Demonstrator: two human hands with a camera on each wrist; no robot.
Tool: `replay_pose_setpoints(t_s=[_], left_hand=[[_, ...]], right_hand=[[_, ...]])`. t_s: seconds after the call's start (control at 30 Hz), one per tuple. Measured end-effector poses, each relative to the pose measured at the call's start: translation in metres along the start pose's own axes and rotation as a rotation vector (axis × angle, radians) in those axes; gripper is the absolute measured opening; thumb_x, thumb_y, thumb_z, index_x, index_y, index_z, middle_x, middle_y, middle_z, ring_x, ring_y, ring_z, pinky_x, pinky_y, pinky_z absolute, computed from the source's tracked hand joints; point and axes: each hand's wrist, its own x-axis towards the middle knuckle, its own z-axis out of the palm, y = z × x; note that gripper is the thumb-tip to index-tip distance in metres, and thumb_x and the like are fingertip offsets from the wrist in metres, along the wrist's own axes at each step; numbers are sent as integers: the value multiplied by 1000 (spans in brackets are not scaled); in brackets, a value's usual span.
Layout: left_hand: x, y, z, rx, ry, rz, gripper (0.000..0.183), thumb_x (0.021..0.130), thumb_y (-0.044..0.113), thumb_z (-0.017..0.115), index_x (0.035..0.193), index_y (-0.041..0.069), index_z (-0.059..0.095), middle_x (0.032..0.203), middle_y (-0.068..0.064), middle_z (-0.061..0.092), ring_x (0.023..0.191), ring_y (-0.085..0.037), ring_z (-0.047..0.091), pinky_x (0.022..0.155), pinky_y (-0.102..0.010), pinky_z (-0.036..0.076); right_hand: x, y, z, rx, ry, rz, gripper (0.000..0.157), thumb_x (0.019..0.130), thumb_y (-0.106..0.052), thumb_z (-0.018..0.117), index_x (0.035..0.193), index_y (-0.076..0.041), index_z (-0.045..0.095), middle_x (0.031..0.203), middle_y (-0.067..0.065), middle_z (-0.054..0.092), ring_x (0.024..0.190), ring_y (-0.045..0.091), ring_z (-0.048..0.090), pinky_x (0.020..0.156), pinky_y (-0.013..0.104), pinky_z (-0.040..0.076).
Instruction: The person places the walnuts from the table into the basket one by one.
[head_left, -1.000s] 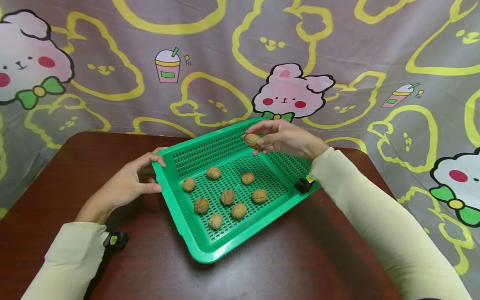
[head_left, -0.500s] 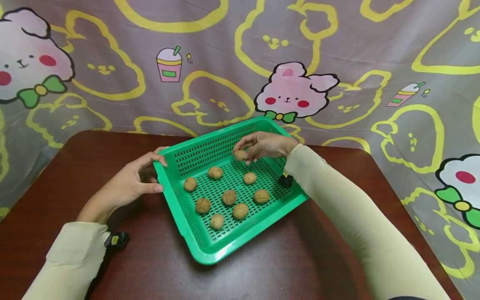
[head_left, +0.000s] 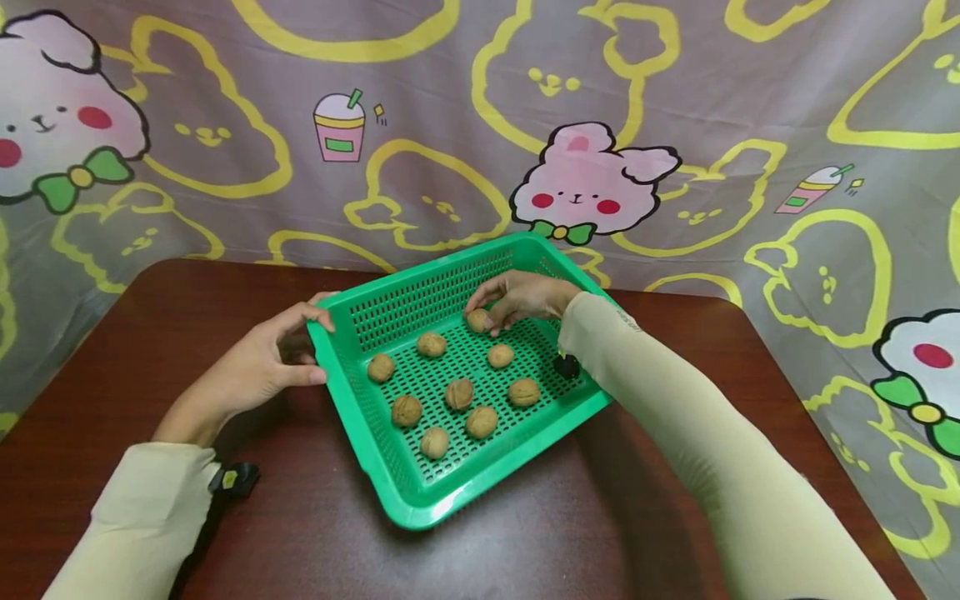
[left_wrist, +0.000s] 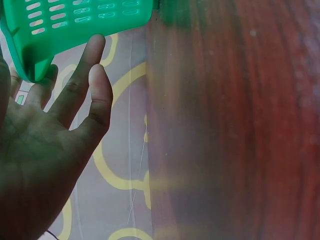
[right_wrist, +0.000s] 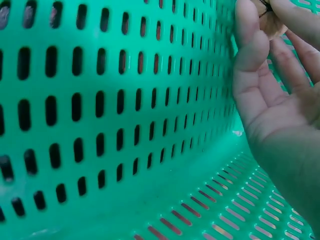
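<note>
A green perforated plastic basket (head_left: pixel 448 504) sits at an angle on the table, with several walnuts (head_left: pixel 459 394) spread over its floor. My left hand (head_left: pixel 258 362) grips the basket's left rim, fingers over the edge and thumb against the side; in the left wrist view, fingers reach up to the basket's corner (left_wrist: pixel 95 30). Inside the basket, toward its far side, my right hand (head_left: pixel 528 300) pinches one walnut (head_left: pixel 477 321) between thumb and fingers, low over the slotted floor. The right wrist view shows that walnut (right_wrist: pixel 272 25) partly hidden by the fingers, close to the basket wall (right_wrist: pixel 125 75).
The basket rests on a dark reddish-brown wooden table (head_left: pixel 300 517). Behind it hangs a grey curtain (head_left: pixel 435 100) printed with yellow outlines and cartoon rabbits. Black wrist cameras (head_left: pixel 236 480) are strapped at both sleeves.
My right hand has come from above the basket's far right rim down and leftward into the basket, still pinching the walnut. My left hand has kept its grip on the rim.
</note>
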Motion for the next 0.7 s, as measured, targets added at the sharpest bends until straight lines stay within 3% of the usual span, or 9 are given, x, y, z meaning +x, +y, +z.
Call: replay_pose_setpoints(t_s=[0.47, 0.7], left_hand=[[-2, -3, -1, -6, 4, 16, 51, 85, -1, 83, 124, 15, 53, 160, -20, 32, 90, -10, 66, 76, -20, 54], [-2, -4, -1, 22, 8, 24, 49, 87, -1, 81, 125, 13, 53, 154, -1, 38, 89, -13, 65, 74, -24, 54]], right_hand=[[-2, -1, 1, -68, 20, -13, 35, 97, 1, 69, 131, -6, 70, 151, 8, 59, 94, 27, 74, 90, 42, 60], [-6, -2, 0, -75, 25, -18, 38, 97, 0, 68, 133, -9, 70, 152, 6, 59, 98, 29, 76, 92, 44, 60]])
